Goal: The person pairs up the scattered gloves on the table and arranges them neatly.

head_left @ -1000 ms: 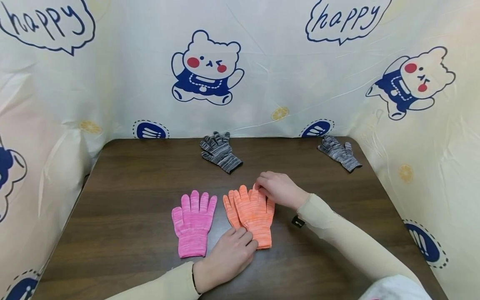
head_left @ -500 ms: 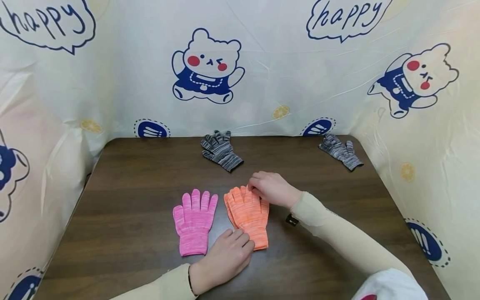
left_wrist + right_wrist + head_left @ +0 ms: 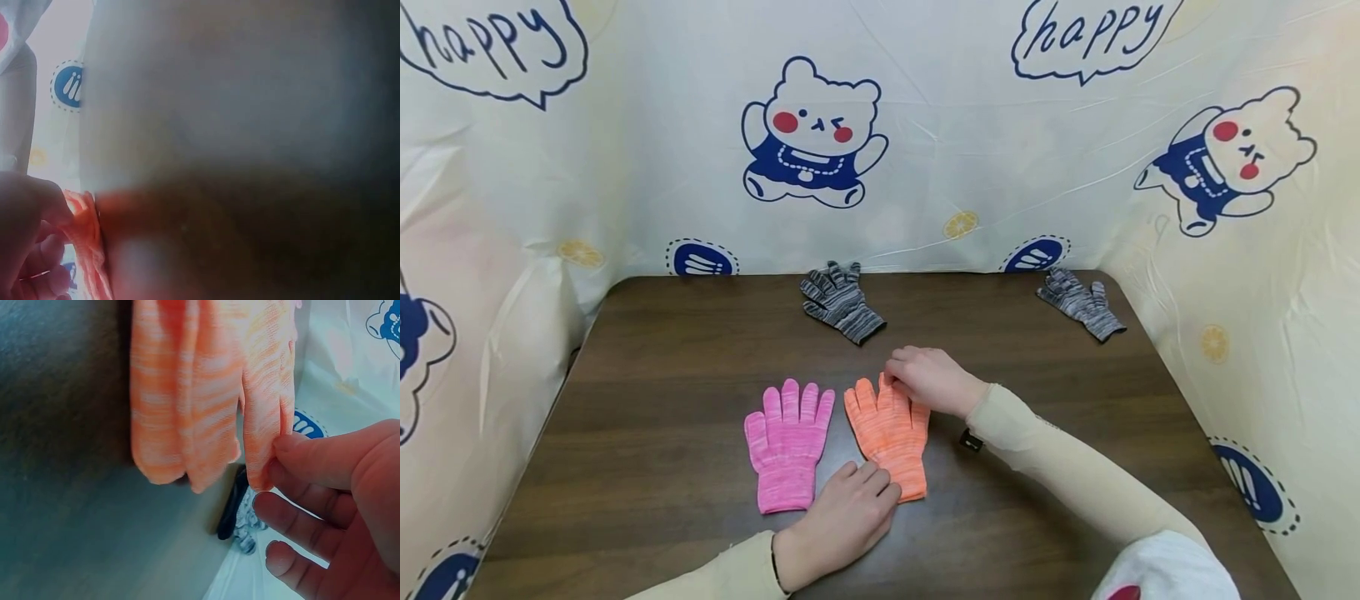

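An orange knit glove (image 3: 895,437) lies fingers away on the table, beside a pink glove (image 3: 787,450) spread flat. My left hand (image 3: 844,518) pinches the orange cuff at its lower left corner; the left wrist view shows the cuff (image 3: 87,244) against the thumb. Between thumb and forefinger, my right hand (image 3: 936,382) pinches a fingertip of the orange glove (image 3: 265,425) at the far end. Whether a second orange glove lies beneath cannot be seen in the head view.
Two grey-striped gloves lie along the back edge: one glove (image 3: 842,304) behind the orange one, another glove (image 3: 1081,304) at the right corner. A printed white curtain (image 3: 925,125) rises behind the brown table (image 3: 647,375) and on both sides.
Both hands have shifted left, drawing the upper orange glove over the other orange one, whose fingers showed at the left earlier and are now covered. The pink and grey gloves stay put.
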{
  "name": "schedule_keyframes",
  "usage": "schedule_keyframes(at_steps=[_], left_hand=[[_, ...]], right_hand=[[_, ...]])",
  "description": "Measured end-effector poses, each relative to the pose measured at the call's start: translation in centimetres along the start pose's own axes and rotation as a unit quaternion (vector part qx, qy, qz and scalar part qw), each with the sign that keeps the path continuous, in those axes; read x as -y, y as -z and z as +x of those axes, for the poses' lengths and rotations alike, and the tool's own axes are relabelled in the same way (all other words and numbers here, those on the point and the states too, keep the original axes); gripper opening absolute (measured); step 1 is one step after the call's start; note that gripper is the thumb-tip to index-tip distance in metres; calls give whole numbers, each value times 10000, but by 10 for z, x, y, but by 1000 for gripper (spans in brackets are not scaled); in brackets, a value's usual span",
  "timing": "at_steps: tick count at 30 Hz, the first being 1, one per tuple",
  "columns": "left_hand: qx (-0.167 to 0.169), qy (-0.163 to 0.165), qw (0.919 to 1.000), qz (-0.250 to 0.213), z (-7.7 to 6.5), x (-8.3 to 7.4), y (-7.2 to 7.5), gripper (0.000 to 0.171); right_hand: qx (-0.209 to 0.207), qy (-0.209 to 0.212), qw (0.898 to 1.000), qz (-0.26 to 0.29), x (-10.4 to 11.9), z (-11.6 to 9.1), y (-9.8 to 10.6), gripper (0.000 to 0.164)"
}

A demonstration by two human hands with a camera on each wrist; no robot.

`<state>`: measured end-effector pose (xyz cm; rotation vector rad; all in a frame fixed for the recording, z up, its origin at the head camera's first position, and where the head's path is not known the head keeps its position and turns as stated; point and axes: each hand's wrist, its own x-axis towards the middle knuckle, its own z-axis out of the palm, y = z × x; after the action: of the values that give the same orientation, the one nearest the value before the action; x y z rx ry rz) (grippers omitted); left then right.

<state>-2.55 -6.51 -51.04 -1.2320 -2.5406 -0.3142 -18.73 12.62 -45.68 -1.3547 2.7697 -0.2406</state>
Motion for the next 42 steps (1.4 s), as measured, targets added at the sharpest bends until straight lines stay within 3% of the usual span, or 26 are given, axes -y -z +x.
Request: schedule_keyframes(at_steps=[6,11,18,26,33,37,42], left_hand=[[267,266,9992,-116,1,-2,3,12],[666,524,9962,-188,7,-4,11,12],[872,439,9952,-73,15,-8,18,9],[910,329,9953,53,17,-11,19,8],[854,316,9953,-318,19,-12,16,9],[1028,440,9928,-431,21,-13,16,8],[1192,622,9894,-545,23,-13,18,7]], right_hand=[[125,-53,9998,137,-4,1,-5,6],[256,-532,9971,481,-13,-1,-4,10],[640,-1096,9894,703,-26,-6,-12,12],[585,-1009,9839,1352,-35,-4,-25,14],[512,-986,9818,1544,-38,-3,-24,7],[654,-1252,9752,1704,-39,-7,-17,11],[1349,-1506,9582,2025,-42,-18,-7,20]])
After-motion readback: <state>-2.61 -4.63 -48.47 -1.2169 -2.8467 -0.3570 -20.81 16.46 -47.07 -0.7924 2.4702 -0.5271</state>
